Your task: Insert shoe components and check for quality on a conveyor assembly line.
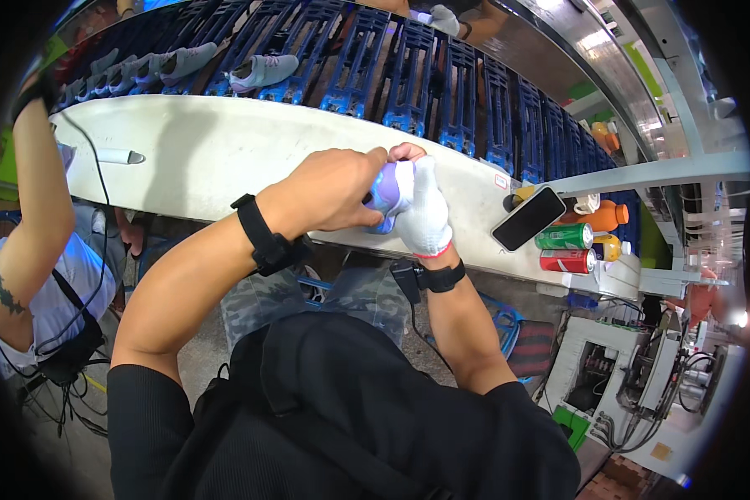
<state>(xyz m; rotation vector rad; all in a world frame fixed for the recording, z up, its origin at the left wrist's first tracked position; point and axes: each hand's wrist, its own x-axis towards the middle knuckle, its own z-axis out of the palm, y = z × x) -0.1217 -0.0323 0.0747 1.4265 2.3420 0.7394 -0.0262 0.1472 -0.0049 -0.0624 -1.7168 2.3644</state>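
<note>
- Lilac and white, a small soft shoe part [389, 193] sits pinched between both our hands, held just above the near edge of the white table [225, 158], about midway along it.
- Our left hand [333, 190], bare, is closed around the left side of the piece, thumb and fingers wrapped over it.
- Our right hand [425, 212], in a white knit glove, grips the same piece from the right, fingers curled tight against it.
- We judge the step in hand to be fitting or pressing the piece into shape while it is held off the table; how it is being worked is hidden between the palms.
- The next move seems to call for a firm two-handed hold and a small turn of the piece so the hidden side can be checked.
- Towards the right end of the table, a dark phone [528, 217] leans near its far edge, with a green can [565, 237] and a red can [567, 261] just beside it.
- Beyond the far edge, blue racks [408, 75] carry pale shoes [262, 71].
</note>
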